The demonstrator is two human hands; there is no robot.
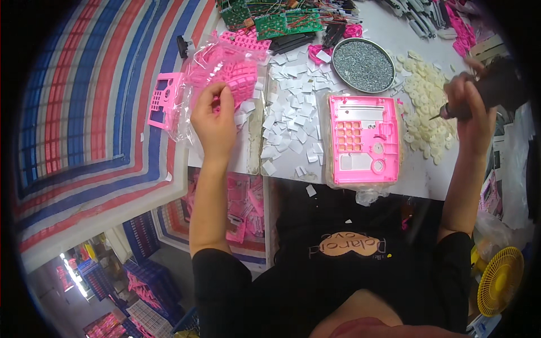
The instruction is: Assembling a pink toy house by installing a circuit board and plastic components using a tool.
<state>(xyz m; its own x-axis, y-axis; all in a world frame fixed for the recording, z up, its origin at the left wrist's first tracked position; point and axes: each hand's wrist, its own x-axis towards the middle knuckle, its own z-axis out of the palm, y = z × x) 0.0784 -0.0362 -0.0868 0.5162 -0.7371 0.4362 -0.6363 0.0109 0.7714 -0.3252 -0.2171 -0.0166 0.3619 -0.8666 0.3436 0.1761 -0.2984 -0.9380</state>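
My left hand (215,121) is at the clear plastic bag (189,115) of pink button keypads (239,79), its fingers curled into a pinch. What lies between those fingertips, if anything, is hidden. At the right, my right hand (474,110) grips a black electric screwdriver (496,87), whose thin bit points left above a spread of off-white round plastic parts (425,98). Between my hands a pink plastic housing (363,163) lies with its inner side up on a wrapped pad. It has a grid of square key openings and a ring-shaped part; neither hand touches it.
Behind the housing stands a round tray of small screws (365,65). Small white squares (290,101) cover the table left of it. Green circuit boards (287,23) are heaped at the back. A pink front panel (164,101) rests on striped sheeting (107,112). A yellow fan (500,281) stands lower right.
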